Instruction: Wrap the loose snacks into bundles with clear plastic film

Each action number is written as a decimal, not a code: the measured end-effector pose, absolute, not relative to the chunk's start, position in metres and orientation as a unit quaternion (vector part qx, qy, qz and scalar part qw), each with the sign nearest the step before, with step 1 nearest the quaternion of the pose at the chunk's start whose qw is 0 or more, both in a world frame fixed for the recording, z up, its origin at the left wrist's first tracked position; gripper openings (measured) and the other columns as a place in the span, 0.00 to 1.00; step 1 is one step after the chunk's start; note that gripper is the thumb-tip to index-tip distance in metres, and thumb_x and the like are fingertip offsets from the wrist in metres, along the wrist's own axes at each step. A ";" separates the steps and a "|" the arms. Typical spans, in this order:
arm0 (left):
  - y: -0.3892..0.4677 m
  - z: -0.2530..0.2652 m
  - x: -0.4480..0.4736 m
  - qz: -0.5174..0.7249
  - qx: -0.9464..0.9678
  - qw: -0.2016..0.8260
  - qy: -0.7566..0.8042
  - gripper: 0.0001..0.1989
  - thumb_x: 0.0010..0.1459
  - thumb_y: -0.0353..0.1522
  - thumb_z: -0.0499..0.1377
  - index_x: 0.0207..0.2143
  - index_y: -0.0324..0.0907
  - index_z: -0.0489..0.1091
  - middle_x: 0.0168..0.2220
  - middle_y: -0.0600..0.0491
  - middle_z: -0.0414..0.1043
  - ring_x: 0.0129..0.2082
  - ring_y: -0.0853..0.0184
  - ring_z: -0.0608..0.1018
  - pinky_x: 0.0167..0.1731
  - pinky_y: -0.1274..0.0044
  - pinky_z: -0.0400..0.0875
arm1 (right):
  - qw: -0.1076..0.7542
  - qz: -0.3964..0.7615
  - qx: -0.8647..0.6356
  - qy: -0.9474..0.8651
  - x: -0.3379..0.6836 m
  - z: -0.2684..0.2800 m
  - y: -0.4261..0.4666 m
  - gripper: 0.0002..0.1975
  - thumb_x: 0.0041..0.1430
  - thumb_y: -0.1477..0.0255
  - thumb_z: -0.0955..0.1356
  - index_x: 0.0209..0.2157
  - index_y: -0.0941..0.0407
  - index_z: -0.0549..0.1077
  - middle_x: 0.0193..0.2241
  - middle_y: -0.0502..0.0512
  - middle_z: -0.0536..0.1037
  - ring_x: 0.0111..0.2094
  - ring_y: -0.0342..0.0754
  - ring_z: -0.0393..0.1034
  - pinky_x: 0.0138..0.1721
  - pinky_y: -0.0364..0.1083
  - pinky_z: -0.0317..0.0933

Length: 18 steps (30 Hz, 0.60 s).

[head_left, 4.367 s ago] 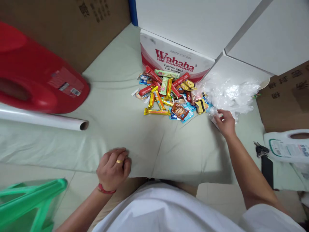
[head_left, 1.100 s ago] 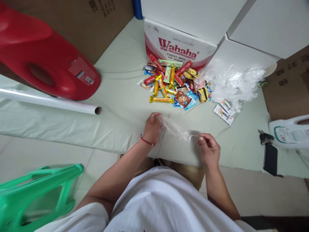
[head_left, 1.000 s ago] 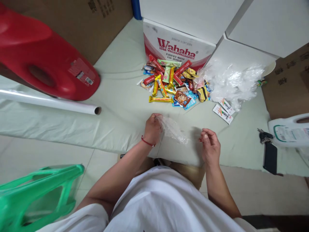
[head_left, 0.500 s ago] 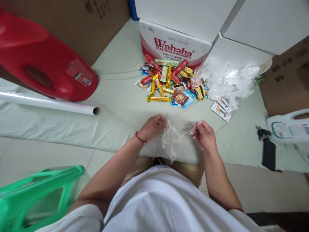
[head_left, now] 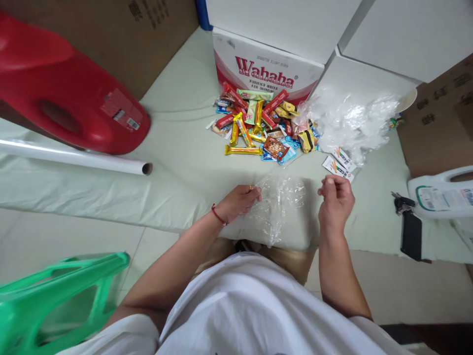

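Note:
My left hand (head_left: 241, 201), wearing a red wrist cord, pinches the edge of a clear plastic bag (head_left: 279, 204). The thin bag hangs loose above the front of the cloth-covered table, partly opened out. To the right, apart from the bag, my right hand (head_left: 336, 201) is closed with its fingers curled and nothing visible in them. Just beyond that hand lie two white snack packets (head_left: 338, 166). A heap of wrapped snacks (head_left: 256, 121) in red, yellow, green and blue sits farther back, in front of a Wahaba-style printed carton (head_left: 266, 69).
Crumpled clear bags (head_left: 354, 118) are piled at the back right. A red jug (head_left: 84, 98) and a white roll (head_left: 74, 158) lie left; a green plastic stool (head_left: 99, 276) stands below. At right are a white bottle (head_left: 443, 197), keys (head_left: 402, 203) and a black phone-like object (head_left: 411, 236).
My right hand has let go of the bag and moved right. The bag has spread wider while my left hand keeps hold, shifted slightly right.

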<state>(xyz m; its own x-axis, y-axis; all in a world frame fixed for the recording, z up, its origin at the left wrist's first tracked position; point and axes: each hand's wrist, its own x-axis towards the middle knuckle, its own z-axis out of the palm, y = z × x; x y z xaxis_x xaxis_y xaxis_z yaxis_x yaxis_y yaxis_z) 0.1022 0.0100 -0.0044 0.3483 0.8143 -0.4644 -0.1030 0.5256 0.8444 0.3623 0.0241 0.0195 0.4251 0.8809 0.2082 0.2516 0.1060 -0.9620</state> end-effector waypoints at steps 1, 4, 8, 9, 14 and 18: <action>0.010 -0.006 0.105 0.320 0.366 0.728 0.485 0.22 0.60 0.51 0.64 0.25 0.44 0.71 0.16 0.62 0.49 0.14 0.75 0.51 0.15 0.80 0.45 | 0.571 0.266 -0.604 -0.489 0.359 0.027 0.012 0.15 0.65 0.55 0.71 0.41 0.53 0.75 0.33 0.49 0.75 0.26 0.41 0.64 0.29 0.43 0.63; 0.012 -0.010 0.112 0.351 0.348 0.706 0.507 0.20 0.62 0.48 0.63 0.25 0.44 0.69 0.15 0.62 0.49 0.13 0.75 0.52 0.15 0.80 0.46 | 0.475 0.294 -0.587 -0.587 0.348 0.042 -0.021 0.16 0.66 0.55 0.71 0.44 0.53 0.75 0.30 0.49 0.73 0.26 0.42 0.65 0.28 0.43 0.62; 0.012 -0.010 0.119 0.400 0.338 0.672 0.524 0.18 0.64 0.47 0.61 0.29 0.43 0.69 0.16 0.63 0.51 0.13 0.75 0.54 0.15 0.81 0.49 | 0.391 0.317 -0.615 -0.606 0.340 0.026 -0.032 0.26 0.67 0.51 0.69 0.58 0.52 0.68 0.36 0.53 0.78 0.34 0.48 0.74 0.30 0.44 0.67; 0.011 -0.009 0.121 0.408 0.339 0.666 0.524 0.17 0.64 0.47 0.61 0.30 0.43 0.70 0.16 0.63 0.51 0.13 0.75 0.55 0.15 0.81 0.49 | 0.380 0.328 -0.626 -0.597 0.340 0.017 -0.029 0.30 0.66 0.51 0.69 0.62 0.53 0.65 0.37 0.54 0.80 0.36 0.49 0.75 0.31 0.45 0.69; 0.008 -0.011 0.116 0.440 0.320 0.640 0.543 0.17 0.65 0.47 0.60 0.32 0.43 0.70 0.17 0.63 0.51 0.14 0.74 0.55 0.15 0.81 0.50 | 0.419 0.377 -0.673 -0.479 0.345 -0.025 0.000 0.35 0.54 0.56 0.74 0.61 0.53 0.65 0.33 0.47 0.77 0.25 0.45 0.71 0.28 0.45 0.68; 0.010 -0.016 0.097 0.438 0.326 0.584 0.600 0.16 0.66 0.44 0.57 0.29 0.44 0.69 0.17 0.62 0.52 0.14 0.72 0.55 0.17 0.79 0.50 | 0.480 0.429 -0.656 -0.394 0.365 -0.029 0.019 0.29 0.47 0.60 0.76 0.50 0.52 0.69 0.29 0.44 0.74 0.22 0.42 0.68 0.21 0.42 0.63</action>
<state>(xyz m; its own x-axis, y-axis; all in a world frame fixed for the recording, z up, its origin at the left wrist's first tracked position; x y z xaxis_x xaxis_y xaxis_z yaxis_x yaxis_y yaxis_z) 0.0969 0.0100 -0.0164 -0.1039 0.9036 -0.4157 -0.1202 0.4035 0.9071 0.3649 0.0191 -0.0292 0.3212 0.9285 -0.1861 0.1048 -0.2302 -0.9675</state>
